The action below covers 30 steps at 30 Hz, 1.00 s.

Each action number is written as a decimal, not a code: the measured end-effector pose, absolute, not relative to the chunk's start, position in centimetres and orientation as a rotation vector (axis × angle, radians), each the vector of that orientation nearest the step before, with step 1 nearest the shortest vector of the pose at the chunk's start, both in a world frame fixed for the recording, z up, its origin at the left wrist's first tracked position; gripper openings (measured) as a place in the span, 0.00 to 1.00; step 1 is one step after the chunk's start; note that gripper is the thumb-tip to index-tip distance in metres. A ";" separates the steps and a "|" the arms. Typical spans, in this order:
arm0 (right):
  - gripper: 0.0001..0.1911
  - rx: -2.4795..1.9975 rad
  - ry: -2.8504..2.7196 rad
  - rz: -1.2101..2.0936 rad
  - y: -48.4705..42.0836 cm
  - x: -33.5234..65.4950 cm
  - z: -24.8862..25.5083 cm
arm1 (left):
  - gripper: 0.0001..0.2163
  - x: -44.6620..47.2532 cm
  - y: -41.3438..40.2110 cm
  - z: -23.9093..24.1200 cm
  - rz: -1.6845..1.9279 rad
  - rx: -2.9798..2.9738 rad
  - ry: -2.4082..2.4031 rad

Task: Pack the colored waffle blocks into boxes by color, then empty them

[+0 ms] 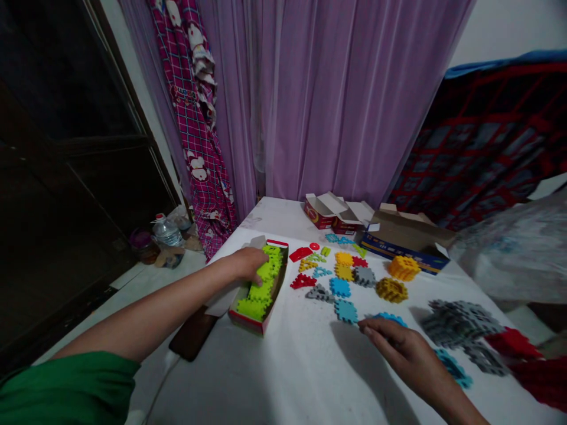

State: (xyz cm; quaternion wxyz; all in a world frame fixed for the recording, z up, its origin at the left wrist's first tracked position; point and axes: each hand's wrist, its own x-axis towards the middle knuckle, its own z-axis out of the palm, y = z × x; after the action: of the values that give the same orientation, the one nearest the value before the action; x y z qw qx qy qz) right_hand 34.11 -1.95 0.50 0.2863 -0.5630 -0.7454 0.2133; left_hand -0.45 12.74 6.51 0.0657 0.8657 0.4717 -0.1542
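My left hand reaches into an open red-edged box, its fingers curled over lime-green interlocking tiles. Part of those tiles is hidden under the fingers. My right hand is low over the table, thumb and index finger pressed together beside a light-blue square tile. Whether the fingertips touch that tile or pinch something small, I cannot make out. Behind the right hand lies a blue toothed piece, partly covered. A blue ring-like piece rests by the right wrist.
Flat tiles in several colours lie mid-table, including a blue square. Yellow stacks and grey tiles are at the right. Small red boxes and an open blue box stand behind. A phone with a cable lies left.
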 end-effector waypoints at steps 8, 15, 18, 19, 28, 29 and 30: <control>0.19 -1.513 -1.971 0.593 -1.9 34.4 -0.2 | 0.27 0.0 14.4 4.9 -0.464 2.663 1.416; 0.19 -1.567 -1.978 0.589 -1.9 35.2 -0.7 | 0.27 -0.3 14.6 4.3 -0.498 2.692 1.373; 0.19 -1.580 -1.976 0.577 -1.9 35.4 -0.8 | 0.27 -0.5 14.8 4.5 -0.468 2.695 1.354; 0.19 -1.583 -1.978 0.575 -1.9 35.4 -0.8 | 0.27 -0.5 15.0 4.7 -0.450 2.697 1.354; 0.19 -1.590 -1.995 0.570 -1.8 35.1 -0.7 | 0.30 0.8 17.3 5.3 -0.400 2.747 1.476; 0.19 -1.592 -1.998 0.570 -1.8 35.1 -0.7 | 0.29 0.9 17.4 5.1 -0.396 2.750 1.475; 0.20 -1.597 -1.999 0.569 -1.8 35.2 -0.7 | 0.29 1.0 17.4 4.9 -0.391 2.754 1.471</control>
State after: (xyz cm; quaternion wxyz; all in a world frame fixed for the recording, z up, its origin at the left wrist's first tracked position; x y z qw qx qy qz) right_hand 35.19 -1.84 -0.75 0.2571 -0.5888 -0.7371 0.2096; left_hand 0.98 17.39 4.88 -0.0023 0.8752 0.4675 -0.1242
